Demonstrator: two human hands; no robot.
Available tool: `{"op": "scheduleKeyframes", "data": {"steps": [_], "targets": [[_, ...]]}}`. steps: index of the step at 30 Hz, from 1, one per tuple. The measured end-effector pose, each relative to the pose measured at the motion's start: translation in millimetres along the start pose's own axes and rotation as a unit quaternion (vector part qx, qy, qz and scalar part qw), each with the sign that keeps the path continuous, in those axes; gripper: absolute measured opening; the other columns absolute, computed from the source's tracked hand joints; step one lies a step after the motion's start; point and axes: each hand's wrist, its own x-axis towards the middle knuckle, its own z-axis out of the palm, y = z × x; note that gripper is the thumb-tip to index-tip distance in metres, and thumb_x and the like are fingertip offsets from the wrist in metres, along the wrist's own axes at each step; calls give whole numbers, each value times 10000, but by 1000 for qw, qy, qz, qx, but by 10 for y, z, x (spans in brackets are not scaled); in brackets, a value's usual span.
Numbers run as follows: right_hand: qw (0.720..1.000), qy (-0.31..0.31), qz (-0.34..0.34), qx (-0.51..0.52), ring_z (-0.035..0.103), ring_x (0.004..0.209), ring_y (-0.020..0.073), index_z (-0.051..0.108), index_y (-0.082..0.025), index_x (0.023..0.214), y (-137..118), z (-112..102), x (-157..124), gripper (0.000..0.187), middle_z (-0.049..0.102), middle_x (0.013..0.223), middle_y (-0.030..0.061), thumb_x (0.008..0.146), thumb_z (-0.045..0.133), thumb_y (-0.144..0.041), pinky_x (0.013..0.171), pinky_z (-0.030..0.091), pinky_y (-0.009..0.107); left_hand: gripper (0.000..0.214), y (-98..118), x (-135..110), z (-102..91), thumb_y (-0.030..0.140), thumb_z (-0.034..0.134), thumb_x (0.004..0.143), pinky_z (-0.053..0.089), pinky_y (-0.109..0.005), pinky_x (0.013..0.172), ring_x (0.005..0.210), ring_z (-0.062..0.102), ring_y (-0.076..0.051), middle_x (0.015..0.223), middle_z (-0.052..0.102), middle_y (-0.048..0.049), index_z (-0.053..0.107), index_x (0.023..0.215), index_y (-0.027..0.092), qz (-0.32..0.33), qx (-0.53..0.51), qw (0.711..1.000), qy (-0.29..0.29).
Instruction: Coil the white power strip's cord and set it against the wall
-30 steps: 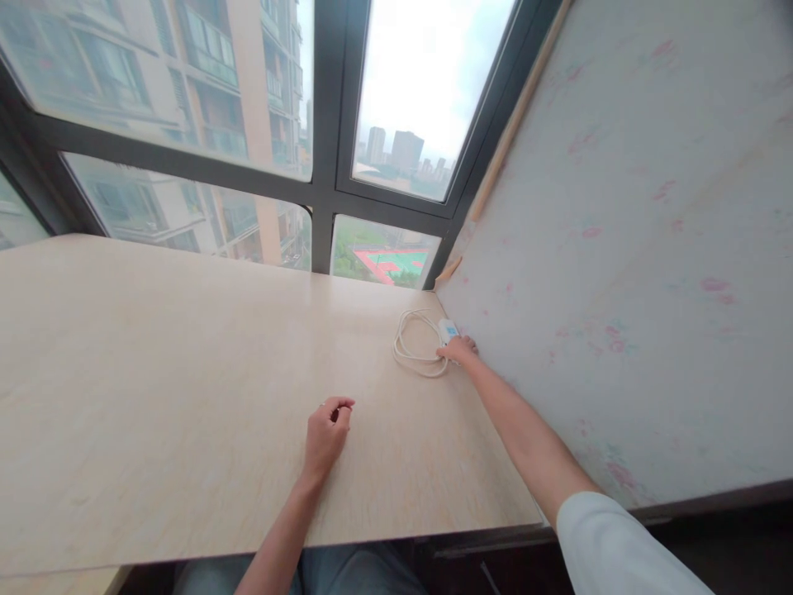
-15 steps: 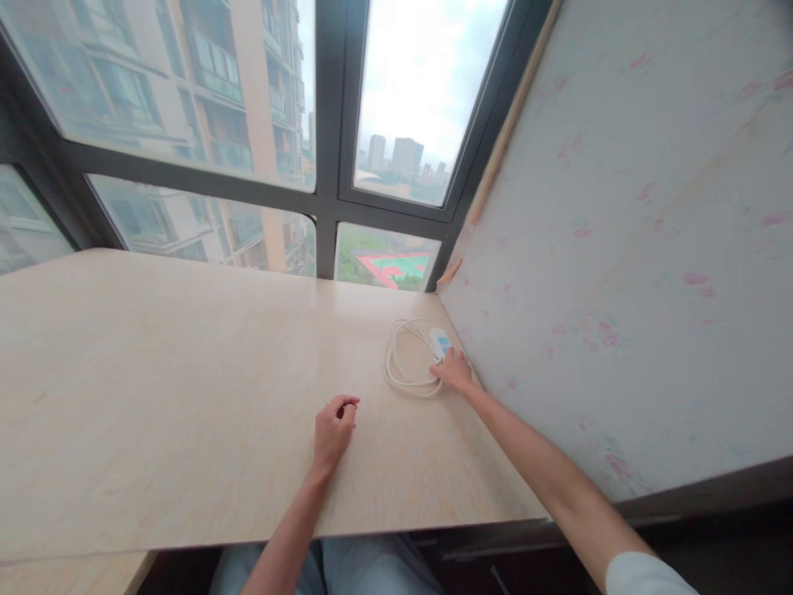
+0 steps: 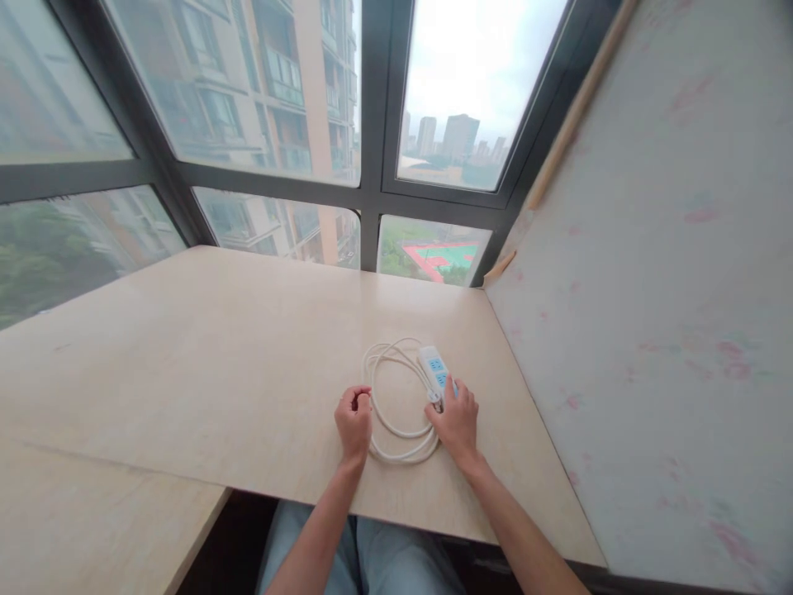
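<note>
A white power strip (image 3: 432,360) with blue socket faces lies on the pale tabletop (image 3: 260,380), its white cord (image 3: 396,431) looped in a coil to its left. My right hand (image 3: 457,413) is closed around the near end of the strip, thumb on the left side by the plug (image 3: 434,397). Part of the strip is hidden under those fingers. At the coil's left edge is my left hand (image 3: 355,421), its fingers curled in. It is beside the cord, and I cannot make out whether anything is pinched in it.
Dark-framed windows (image 3: 370,165) rise behind the table, with buildings outside. On the right stands a wall with flowered paper (image 3: 650,330), peeling near the window corner. The table's front edge runs above my legs (image 3: 396,558), and another board (image 3: 92,521) adjoins at left.
My right hand has drawn the power strip and its coiled cord toward me, away from the wall. The coil now lies next to my left hand. The view has turned left.
</note>
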Motion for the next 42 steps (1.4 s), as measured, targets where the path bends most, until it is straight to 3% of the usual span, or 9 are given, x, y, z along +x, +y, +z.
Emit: {"op": "scheduleKeyframes", "data": {"steps": [4, 12, 20, 29, 36, 39, 42], "targets": [[1000, 8, -11, 14, 484, 1111, 330, 477, -81, 1361, -2, 28, -49, 595, 518, 1265, 217, 829, 549, -339, 885, 415, 438, 204, -27, -38, -33, 250, 478, 742, 447, -253, 565, 600, 581, -166, 662, 633, -22, 667, 774, 181, 7, 24, 1000, 18], [998, 26, -42, 48, 459, 1132, 335, 464, -114, 1377, 64, 75, -110, 586, 479, 1295, 215, 855, 542, -368, 905, 420, 462, 191, -40, -81, -61, 262, 498, 773, 450, -270, 605, 647, 592, -185, 678, 637, -27, 673, 765, 187, 11, 70, 997, -25], [994, 22, -53, 93, 439, 1176, 335, 515, -208, 1367, 86, 68, -115, 518, 436, 1333, 191, 873, 549, -360, 909, 422, 483, 192, -36, -74, -57, 265, 495, 788, 452, -278, 625, 672, 597, -192, 702, 647, -28, 673, 774, 194, 7, 97, 995, -28], [981, 46, -42, 185, 482, 1183, 316, 617, -233, 1270, 143, 122, -71, 456, 504, 1287, 170, 901, 544, -490, 907, 439, 491, 192, 4, -66, -37, 240, 476, 786, 448, -285, 657, 691, 593, -188, 737, 656, -25, 662, 762, 198, 11, 105, 994, -22], [963, 101, -49, 245, 496, 1221, 303, 676, -193, 1083, 80, -42, -84, 332, 537, 1314, 165, 900, 569, -450, 979, 398, 513, 191, -3, -70, -55, 241, 474, 793, 453, -283, 656, 700, 595, -185, 731, 651, -23, 658, 769, 199, 10, 89, 995, -39], [954, 101, -29, 282, 570, 1110, 270, 647, -183, 1098, 53, -182, -177, 351, 630, 1168, 149, 890, 584, -457, 945, 424, 474, 191, 8, -77, -82, 238, 473, 787, 458, -280, 644, 687, 596, -182, 718, 648, -23, 658, 759, 198, 10, 77, 996, -45], [946, 84, 33, 311, 619, 987, 255, 653, -172, 1066, 41, -358, -311, 404, 686, 1014, 123, 845, 623, -509, 923, 438, 449, 198, 31, -84, -127, 245, 475, 782, 460, -276, 626, 672, 597, -180, 701, 644, -24, 665, 757, 194, 7, 66, 996, -60]]}}
